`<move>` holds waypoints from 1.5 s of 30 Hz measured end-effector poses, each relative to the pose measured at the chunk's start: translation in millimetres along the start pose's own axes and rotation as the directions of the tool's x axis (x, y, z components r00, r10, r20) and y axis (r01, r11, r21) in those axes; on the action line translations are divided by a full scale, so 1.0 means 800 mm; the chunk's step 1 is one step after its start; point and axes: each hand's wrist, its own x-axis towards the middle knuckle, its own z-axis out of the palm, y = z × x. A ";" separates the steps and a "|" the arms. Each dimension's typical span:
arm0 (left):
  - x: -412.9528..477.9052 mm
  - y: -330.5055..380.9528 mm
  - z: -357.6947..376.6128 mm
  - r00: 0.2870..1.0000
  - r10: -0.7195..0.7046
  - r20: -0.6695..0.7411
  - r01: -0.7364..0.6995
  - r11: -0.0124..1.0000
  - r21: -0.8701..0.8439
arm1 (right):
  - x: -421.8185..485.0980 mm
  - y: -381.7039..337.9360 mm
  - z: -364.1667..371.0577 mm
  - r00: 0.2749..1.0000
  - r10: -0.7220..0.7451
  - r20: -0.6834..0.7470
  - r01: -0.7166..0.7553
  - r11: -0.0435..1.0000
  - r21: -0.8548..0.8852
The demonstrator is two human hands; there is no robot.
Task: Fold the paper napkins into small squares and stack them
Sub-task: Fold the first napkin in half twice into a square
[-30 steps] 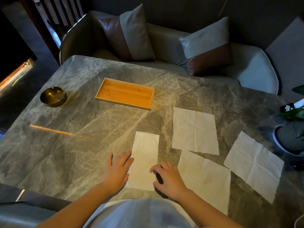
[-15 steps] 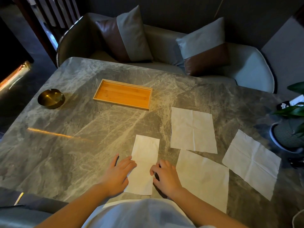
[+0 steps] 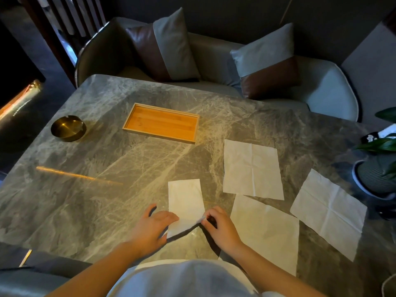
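Head view: napkin near edge is pinched and lifted by right hand; left hand also grips. Edges should be aligned before creasing.

We see a dim, warm-toned scene, darkest toward the corners, where an orange streak glares on the marble table, the lifted napkin casts a hard shadow, and the wide lens bends the edges.
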 end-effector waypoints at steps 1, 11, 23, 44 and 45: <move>-0.001 0.003 -0.001 0.999 -0.027 -0.034 0.026 0.999 -0.028 | -0.001 -0.001 -0.001 1.000 -0.021 -0.002 0.020 0.999 -0.030; -0.012 0.030 -0.003 0.957 -0.222 -0.187 0.213 0.975 -0.067 | -0.013 -0.001 0.002 0.978 -0.209 -0.020 0.195 0.939 -0.282; -0.008 0.031 0.002 0.958 -0.206 -0.201 0.206 0.978 -0.022 | -0.016 0.022 0.020 0.995 0.076 0.065 -0.064 0.985 -0.163; -0.004 0.025 0.016 0.892 -0.441 -0.104 0.405 0.879 -0.250 | -0.008 0.016 0.027 0.976 0.217 0.013 -0.217 0.976 -0.001; -0.004 0.024 0.016 0.891 -0.442 -0.105 0.407 0.879 -0.248 | -0.008 0.016 0.028 0.976 0.215 0.011 -0.215 0.977 -0.005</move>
